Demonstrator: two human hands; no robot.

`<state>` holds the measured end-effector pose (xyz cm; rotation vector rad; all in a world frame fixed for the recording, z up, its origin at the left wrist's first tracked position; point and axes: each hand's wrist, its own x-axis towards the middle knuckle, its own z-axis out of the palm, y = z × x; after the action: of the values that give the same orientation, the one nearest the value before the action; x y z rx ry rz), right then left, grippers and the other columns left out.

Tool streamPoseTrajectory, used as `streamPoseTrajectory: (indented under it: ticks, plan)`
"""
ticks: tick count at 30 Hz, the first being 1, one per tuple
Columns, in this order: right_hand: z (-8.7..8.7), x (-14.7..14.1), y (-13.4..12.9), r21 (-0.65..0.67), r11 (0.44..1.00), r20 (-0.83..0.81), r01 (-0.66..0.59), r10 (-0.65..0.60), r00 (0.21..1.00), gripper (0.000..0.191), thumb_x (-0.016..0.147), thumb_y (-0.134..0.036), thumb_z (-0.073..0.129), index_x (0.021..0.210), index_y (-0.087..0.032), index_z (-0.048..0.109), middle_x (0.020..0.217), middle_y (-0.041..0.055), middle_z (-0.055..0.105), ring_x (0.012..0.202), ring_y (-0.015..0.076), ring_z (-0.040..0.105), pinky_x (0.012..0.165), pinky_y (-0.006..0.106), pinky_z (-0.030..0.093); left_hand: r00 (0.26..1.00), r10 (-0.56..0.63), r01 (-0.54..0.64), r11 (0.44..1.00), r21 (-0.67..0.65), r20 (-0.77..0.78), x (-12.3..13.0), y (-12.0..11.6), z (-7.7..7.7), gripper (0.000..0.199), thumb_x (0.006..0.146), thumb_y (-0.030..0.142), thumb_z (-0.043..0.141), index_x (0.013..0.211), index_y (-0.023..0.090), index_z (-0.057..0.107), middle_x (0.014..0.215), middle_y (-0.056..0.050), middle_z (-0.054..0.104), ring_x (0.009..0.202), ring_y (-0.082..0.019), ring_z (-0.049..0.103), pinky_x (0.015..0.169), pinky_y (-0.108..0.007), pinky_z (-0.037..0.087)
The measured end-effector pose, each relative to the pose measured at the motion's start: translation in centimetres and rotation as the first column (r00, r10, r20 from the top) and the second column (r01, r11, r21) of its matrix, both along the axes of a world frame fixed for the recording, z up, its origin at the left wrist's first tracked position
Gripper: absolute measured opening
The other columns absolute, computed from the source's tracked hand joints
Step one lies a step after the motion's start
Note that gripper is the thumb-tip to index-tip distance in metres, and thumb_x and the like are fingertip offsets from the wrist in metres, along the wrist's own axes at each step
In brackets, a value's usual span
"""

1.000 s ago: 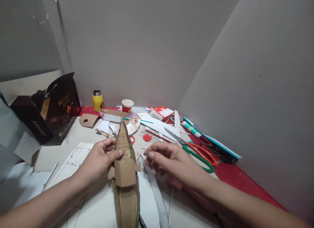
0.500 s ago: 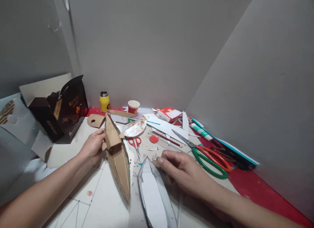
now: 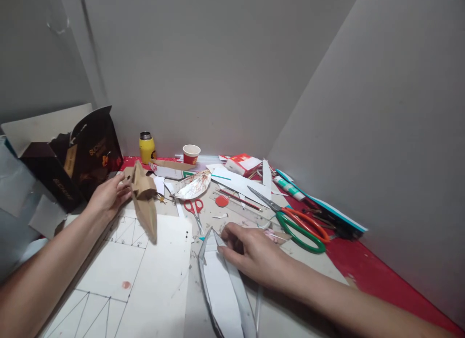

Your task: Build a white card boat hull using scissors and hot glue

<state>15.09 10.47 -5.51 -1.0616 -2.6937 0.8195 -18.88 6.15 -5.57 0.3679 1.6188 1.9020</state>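
At the left, my left hand (image 3: 111, 195) has its fingertips at the left side of a brown cardboard boat (image 3: 145, 214), which has a folded cardboard piece across its middle. The boat's near tip lies over a white sheet with ruled lines (image 3: 160, 275). My right hand (image 3: 250, 253) is closed at the pointed far end of a white paper-lined boat (image 3: 221, 292), thumb on its right wall. This boat's near end runs out of view. Small red-handled scissors (image 3: 194, 207) lie just beyond its tip.
Large scissors (image 3: 301, 229) with green and orange handles lie at the right. Beyond are a pencil (image 3: 250, 204), a red disc (image 3: 222, 201), paper strips (image 3: 240, 183), a paper cup (image 3: 191, 154) and a yellow bottle (image 3: 147, 149). A dark box (image 3: 87, 159) stands at the left.
My left hand has moved the cardboard boat left and farther away, uncovering more of the ruled sheet. My right hand has shifted slightly left onto the white boat's edge. The view has shifted a little.
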Motion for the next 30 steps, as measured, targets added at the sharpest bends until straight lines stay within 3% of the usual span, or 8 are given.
streamPoseTrajectory:
  ticks: [5,8,14,16,19,23,26,30]
  plan:
    - [-0.1,-0.1,-0.1,-0.021,1.0,0.011,-0.005,0.005,1.0,0.008,0.083,-0.026,0.054,0.082,-0.019,0.053,0.07,0.0024,0.06,0.063,0.0168,0.053,0.059,0.028,0.035,0.962,0.11,-0.107,0.994,0.026,-0.251,0.2,-0.1,-0.6,0.021,0.079,0.028,0.064,0.096,0.016,0.066,0.098,-0.009,0.07,0.093,-0.02,0.066,0.081,-0.028,0.053]
    - [-0.1,-0.2,-0.3,-0.019,1.0,0.014,-0.004,0.005,1.0,0.006,0.08,-0.021,0.054,0.075,-0.019,0.05,0.067,0.0016,0.058,0.062,0.0161,0.051,0.058,0.027,0.034,0.891,0.173,-0.158,0.985,0.071,-0.419,0.7,-0.6,-0.2,0.032,0.077,0.029,0.069,0.107,0.019,0.066,0.12,-0.008,0.065,0.119,-0.025,0.055,0.1,-0.031,0.043]
    - [-0.3,-0.4,0.0,-0.125,0.992,-0.055,0.025,-0.033,0.998,0.009,0.076,-0.01,0.05,0.078,-0.018,0.055,0.066,-0.0013,0.056,0.062,0.0141,0.051,0.059,0.025,0.036,0.797,0.192,-0.111,0.979,0.173,-0.572,4.8,-1.8,1.8,0.037,0.084,0.029,0.061,0.12,0.023,0.06,0.122,-0.005,0.064,0.118,-0.022,0.055,0.103,-0.031,0.041]
    - [-0.3,-0.4,0.2,-0.143,0.989,-0.073,0.04,-0.051,0.996,0.01,0.074,-0.009,0.05,0.077,-0.018,0.056,0.065,-0.002,0.055,0.061,0.0136,0.05,0.059,0.025,0.036,0.811,0.114,-0.014,0.984,0.175,-0.574,7.0,-2.4,2.4,0.036,0.083,0.032,0.063,0.118,0.024,0.061,0.115,-0.005,0.067,0.111,-0.022,0.06,0.096,-0.033,0.047]
    - [0.0,-0.3,0.3,-0.149,0.987,-0.133,0.055,-0.075,0.988,0.01,0.074,-0.009,0.051,0.076,-0.018,0.055,0.064,-0.0029,0.053,0.06,0.0124,0.048,0.057,0.024,0.035,0.845,-0.234,0.269,0.963,0.005,-0.481,10.4,-3.7,2.8,0.042,0.082,0.037,0.065,0.12,0.023,0.06,0.109,-0.007,0.069,0.098,-0.023,0.066,0.083,-0.035,0.054]
    - [0.6,-0.5,-0.1,-0.176,0.983,-0.23,0.053,-0.093,0.969,0.008,0.074,-0.01,0.051,0.075,-0.018,0.052,0.062,-0.0041,0.05,0.057,0.011,0.045,0.054,0.022,0.034,0.736,-0.623,0.575,0.782,-0.242,-0.265,13.3,-5.3,2.1,0.057,0.082,0.048,0.063,0.132,0.024,0.052,0.114,-0.01,0.068,0.102,-0.027,0.065,0.078,-0.039,0.056]
    - [0.8,-0.9,-0.8,-0.202,0.979,-0.277,0.02,-0.077,0.958,0.007,0.076,-0.012,0.051,0.076,-0.018,0.054,0.062,-0.0044,0.049,0.057,0.0105,0.044,0.053,0.022,0.034,0.651,-0.702,0.625,0.712,-0.32,-0.289,14.3,-5.8,1.1,0.06,0.08,0.046,0.065,0.132,0.02,0.052,0.114,-0.011,0.068,0.105,-0.026,0.063,0.087,-0.039,0.051]
    - [0.9,-1.7,-1.7,-0.252,0.968,-0.312,-0.018,-0.063,0.948,0.008,0.078,-0.013,0.05,0.078,-0.017,0.057,0.061,-0.0045,0.048,0.054,0.0099,0.043,0.05,0.021,0.033,0.581,-0.751,0.696,0.659,-0.287,-0.315,15.0,-5.9,0.6,0.043,0.084,0.034,0.062,0.123,0.017,0.06,0.104,-0.008,0.071,0.095,-0.023,0.064,0.085,-0.034,0.049]
